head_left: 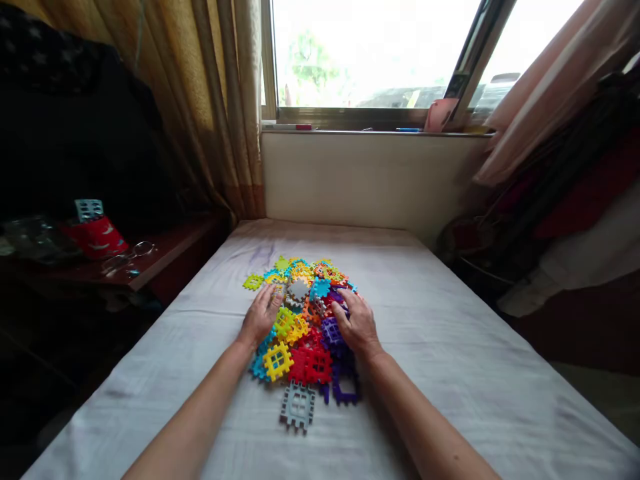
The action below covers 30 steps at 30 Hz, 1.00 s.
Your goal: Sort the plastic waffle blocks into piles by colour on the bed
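Note:
A heap of colourful square interlocking plastic tiles [300, 300] lies on a bed covered with a pale sheet [450, 347]. My left hand [261, 315] rests flat on the heap's left side, fingers stretched over yellow and green tiles. My right hand [356, 323] lies on the right side with fingers curved over purple and orange tiles, holding nothing I can make out. A yellow tile [277, 361], a red tile [311, 365] and a grey tile [298, 405] lie nearest me. A lone green tile [253, 282] sits at the heap's left edge.
A wall with a window sill [370, 128] stands behind the bed, with curtains [215, 100] at left. A dark side table [150, 257] at left holds a red cloth item [97, 237] and glasses [131, 254]. Clothes hang at right [575, 173].

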Motion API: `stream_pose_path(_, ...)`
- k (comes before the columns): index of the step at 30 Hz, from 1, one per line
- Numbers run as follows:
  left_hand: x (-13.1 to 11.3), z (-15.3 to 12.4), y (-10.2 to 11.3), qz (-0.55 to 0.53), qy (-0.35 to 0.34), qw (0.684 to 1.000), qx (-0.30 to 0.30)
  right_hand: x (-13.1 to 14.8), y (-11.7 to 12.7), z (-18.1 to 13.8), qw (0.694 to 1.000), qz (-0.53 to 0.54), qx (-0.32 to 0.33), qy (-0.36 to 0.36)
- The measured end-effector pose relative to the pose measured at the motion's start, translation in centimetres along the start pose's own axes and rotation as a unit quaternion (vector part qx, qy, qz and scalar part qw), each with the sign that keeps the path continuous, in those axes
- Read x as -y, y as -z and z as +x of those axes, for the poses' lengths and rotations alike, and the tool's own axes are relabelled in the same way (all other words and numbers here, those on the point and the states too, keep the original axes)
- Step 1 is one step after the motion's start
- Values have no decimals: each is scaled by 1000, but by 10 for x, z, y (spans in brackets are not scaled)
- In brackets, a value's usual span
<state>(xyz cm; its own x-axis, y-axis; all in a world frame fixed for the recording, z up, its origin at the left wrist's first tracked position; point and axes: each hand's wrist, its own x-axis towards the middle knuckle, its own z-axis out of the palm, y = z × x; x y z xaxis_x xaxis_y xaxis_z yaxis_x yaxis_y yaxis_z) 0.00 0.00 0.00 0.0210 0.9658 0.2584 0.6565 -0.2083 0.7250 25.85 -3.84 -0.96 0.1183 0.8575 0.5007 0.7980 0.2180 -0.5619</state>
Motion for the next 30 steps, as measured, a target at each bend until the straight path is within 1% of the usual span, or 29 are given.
stream_pose_path(2, 7, 5, 9, -14, 0, 999, -31, -12, 8, 27, 1000, 10, -15, -24)
stream_pose_path(4, 17, 15, 21, -12, 15, 998, -55, -27, 11, 60, 997, 4, -9, -71)
stream_pose_path(6, 28, 33, 31, 6, 40, 997, -61, -41, 7, 92, 991, -15, 30, -132)
stream_pose_path(8, 37, 55, 34, 29, 68, 996, -46, -51, -4, 117, 983, -28, 71, -169)
stream_pose_path(10, 42, 78, 31, 48, 90, 995, -17, -53, -20, 134, 979, -31, 97, -176)
stream_pose_path(12, 43, 99, 22, 60, 97, 993, 17, -47, -37, 141, 978, -30, 119, -171)
stream_pose_path(15, 37, 120, 6, 64, 80, 992, 69, -30, -56, 144, 975, -23, 160, -155)
stream_pose_path(17, 32, 126, -3, 60, 57, 992, 98, -17, -59, 145, 974, -13, 180, -138)
stream_pose_path(19, 27, 126, -7, 52, 32, 991, 122, -8, -55, 146, 973, 13, 201, -117)
stream_pose_path(21, 23, 119, -4, 47, 13, 989, 140, -2, -44, 145, 967, 49, 229, -96)
stream_pose_path(23, 19, 109, 3, 45, 2, 988, 150, 1, -31, 140, 958, 82, 260, -85)
stream_pose_path(25, 16, 97, 13, 47, -3, 987, 154, 2, -19, 130, 953, 100, 275, -80)
stream_pose_path(27, 14, 83, 22, 49, -10, 987, 152, 4, -9, 116, 955, 109, 267, -74)
stream_pose_path(30, 13, 59, 32, 52, -24, 989, 134, 6, 3, 93, 963, 118, 237, -53)
